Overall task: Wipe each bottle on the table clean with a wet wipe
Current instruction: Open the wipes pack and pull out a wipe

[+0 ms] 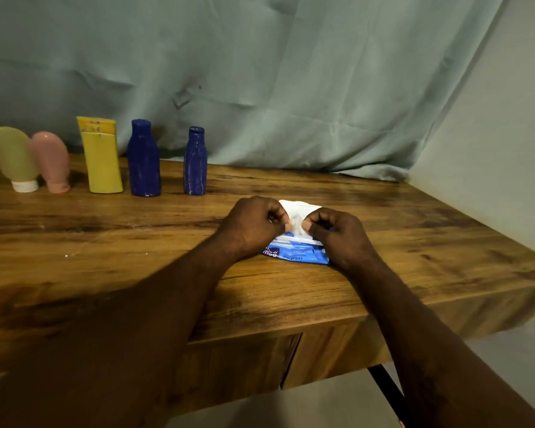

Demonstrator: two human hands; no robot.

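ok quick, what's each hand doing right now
left hand: fingers curled, pinching the white wet wipe at the blue plastic wipes pack
right hand: pinching the same wipe

1. Two hands were shown, the left hand (254, 225) and the right hand (340, 236), and both were left bare.
2. The left forearm (167, 288) and the right forearm (414, 319) were seen uncovered from the wrist to the lower edge of the view.
3. Short-trimmed fingernails (289, 226) were made out at the thumb tips.
4. The knuckles (267, 208) were picked out as rounded ridges along the backs of the hands.
5. Much of the left forearm was lost in shadow, so finer surface detail could not be told.
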